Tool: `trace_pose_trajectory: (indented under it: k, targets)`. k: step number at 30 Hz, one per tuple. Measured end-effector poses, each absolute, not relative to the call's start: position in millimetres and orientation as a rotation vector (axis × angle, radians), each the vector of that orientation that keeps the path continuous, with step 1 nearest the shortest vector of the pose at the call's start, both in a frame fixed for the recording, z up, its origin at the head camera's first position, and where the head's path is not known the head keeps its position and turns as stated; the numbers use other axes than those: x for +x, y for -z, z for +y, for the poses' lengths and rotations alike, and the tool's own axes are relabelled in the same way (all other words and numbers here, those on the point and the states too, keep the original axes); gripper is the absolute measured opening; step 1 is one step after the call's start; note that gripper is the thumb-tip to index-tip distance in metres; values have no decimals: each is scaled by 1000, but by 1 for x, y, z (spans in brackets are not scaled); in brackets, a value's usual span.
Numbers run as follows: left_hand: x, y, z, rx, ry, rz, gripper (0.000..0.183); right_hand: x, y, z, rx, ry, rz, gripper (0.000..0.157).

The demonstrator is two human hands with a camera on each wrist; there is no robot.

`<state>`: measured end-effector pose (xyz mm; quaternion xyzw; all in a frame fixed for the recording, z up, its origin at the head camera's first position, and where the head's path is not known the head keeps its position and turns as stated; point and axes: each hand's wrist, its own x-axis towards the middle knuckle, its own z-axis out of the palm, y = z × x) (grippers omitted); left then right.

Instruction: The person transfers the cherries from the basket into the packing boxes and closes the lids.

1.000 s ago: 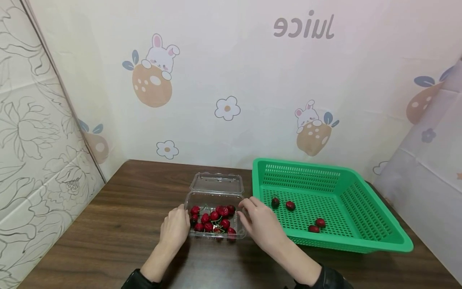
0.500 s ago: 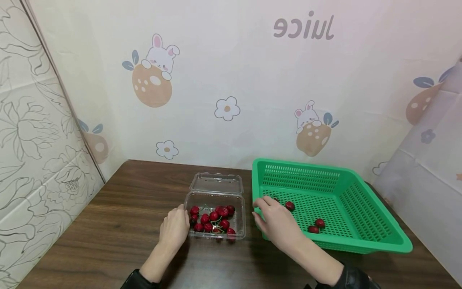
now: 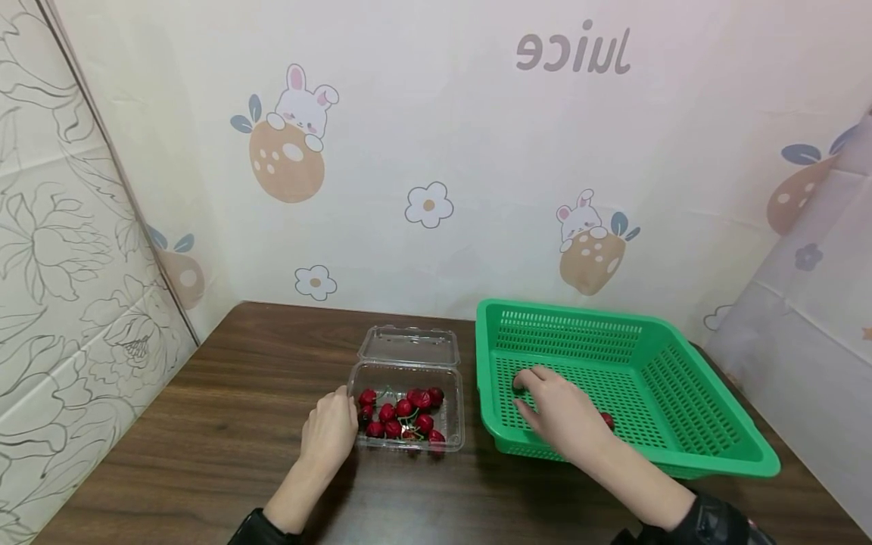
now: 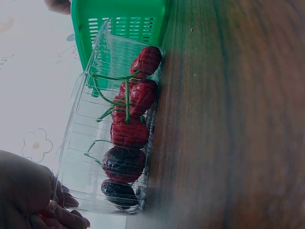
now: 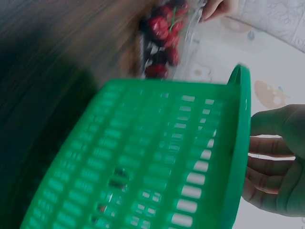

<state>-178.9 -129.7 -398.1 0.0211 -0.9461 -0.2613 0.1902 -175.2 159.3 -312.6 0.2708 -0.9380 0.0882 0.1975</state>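
Lying in green basket [image 3: 572,308], dark cherry [image 3: 516,388], partly hidden beside right grip [image 3: 564,414]

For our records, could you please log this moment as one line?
left hand: holds clear container; right hand: over green basket; cherries: in both

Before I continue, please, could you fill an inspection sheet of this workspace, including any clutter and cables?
Surface: dark wood-grain table
Job's things: clear box, lid open, holding red cherries, some with green stems; green basket to its right, with another red cherry partly hidden
Clutter: nothing seen
Hands: left hand holds the box's left side; right hand is at the basket, fingers beside a dark cherry, no firm grip visible
Cables: nothing seen
Surroundings: pale printed wall covering
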Motion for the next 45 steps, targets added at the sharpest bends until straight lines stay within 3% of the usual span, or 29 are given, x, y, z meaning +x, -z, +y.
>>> trace_pose_trajectory:
  k: [16,45]
  targets:
    - [-179,397,-129,48,745,-2661,14,-204,320,207,678,-208,-2763,14]
    - [-180,399,-129,52,718,-2665,13,-228,343,263,416,-241,-3112,26]
